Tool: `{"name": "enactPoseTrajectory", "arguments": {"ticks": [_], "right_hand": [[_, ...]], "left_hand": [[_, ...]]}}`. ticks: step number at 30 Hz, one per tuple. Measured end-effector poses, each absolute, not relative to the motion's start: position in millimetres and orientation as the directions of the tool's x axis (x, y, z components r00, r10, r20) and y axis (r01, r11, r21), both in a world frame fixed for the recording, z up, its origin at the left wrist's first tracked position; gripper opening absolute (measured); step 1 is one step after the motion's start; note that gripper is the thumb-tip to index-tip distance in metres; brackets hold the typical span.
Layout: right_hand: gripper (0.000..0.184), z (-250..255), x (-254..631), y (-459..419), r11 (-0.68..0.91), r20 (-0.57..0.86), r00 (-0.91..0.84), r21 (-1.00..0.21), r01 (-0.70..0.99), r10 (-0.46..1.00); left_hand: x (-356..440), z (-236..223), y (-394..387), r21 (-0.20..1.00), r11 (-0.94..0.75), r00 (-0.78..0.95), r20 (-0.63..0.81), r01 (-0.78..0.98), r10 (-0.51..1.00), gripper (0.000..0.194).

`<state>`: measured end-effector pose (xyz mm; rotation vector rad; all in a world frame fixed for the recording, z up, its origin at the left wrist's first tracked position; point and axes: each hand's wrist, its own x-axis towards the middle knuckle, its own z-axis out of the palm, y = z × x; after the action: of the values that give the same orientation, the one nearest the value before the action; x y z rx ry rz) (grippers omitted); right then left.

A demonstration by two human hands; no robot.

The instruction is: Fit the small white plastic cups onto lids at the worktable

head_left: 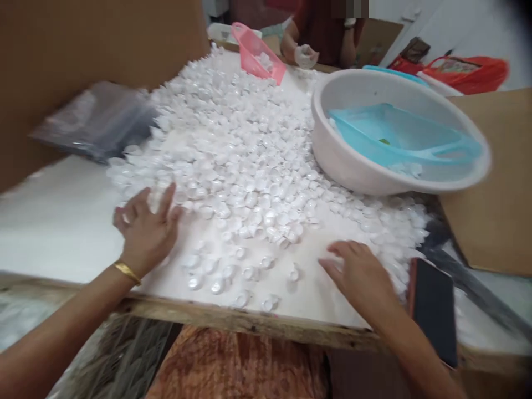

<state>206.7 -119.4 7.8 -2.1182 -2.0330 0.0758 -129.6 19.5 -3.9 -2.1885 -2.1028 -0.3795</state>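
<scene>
A broad heap of small white plastic caps [249, 149] covers much of the white tabletop [62, 221]. Over the heap's near left edge is my left hand [149, 227], fingers spread, a gold bangle on its wrist; I see nothing held in it. My right hand [359, 274] hovers at the right with thumb and fingers apart and nothing between them, near the caps there. Between the hands, several loose caps [216, 286] lie singly close to the table's front edge.
A white basin [374, 172] holding a blue scoop [399, 138] stands at the right. A phone [434, 310] lies by my right forearm. Bagged plastic [100, 119] sits left, beside cardboard [103, 50]. A pink scoop [257, 58] is at the back, near another person's hand [306, 55].
</scene>
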Motion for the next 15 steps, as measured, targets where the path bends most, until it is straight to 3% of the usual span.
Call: {"name": "enactPoseTrajectory", "arguments": {"ticks": [3, 7, 11, 13, 15], "right_hand": [[0.023, -16, 236, -147, -0.030, -0.009, 0.030, -0.047, 0.998, 1.000], [0.025, -31, 240, -156, -0.021, -0.057, 0.020, -0.010, 1.000, 0.998], [0.034, -32, 245, -165, 0.031, -0.058, -0.033, -0.035, 0.999, 0.998], [0.039, -35, 252, -170, 0.035, -0.067, -0.038, -0.051, 0.998, 0.997], [0.037, -37, 257, -173, 0.013, -0.098, -0.022, -0.091, 0.996, 0.995]], "left_hand": [[-151, -6, 13, 0.018, -0.099, 0.090, 0.282, 0.995, 0.955, 0.051], [-168, -11, 11, 0.087, -0.213, 0.183, 0.267, 0.973, 0.946, 0.043], [-173, -14, 11, 0.127, -0.293, 0.271, 0.166, 0.948, 0.948, 0.036], [-176, -13, 10, 0.189, -0.274, 0.244, 0.168, 0.943, 0.955, 0.036], [-177, -10, 9, 0.167, -0.221, 0.191, 0.180, 0.961, 0.965, 0.036]]}}
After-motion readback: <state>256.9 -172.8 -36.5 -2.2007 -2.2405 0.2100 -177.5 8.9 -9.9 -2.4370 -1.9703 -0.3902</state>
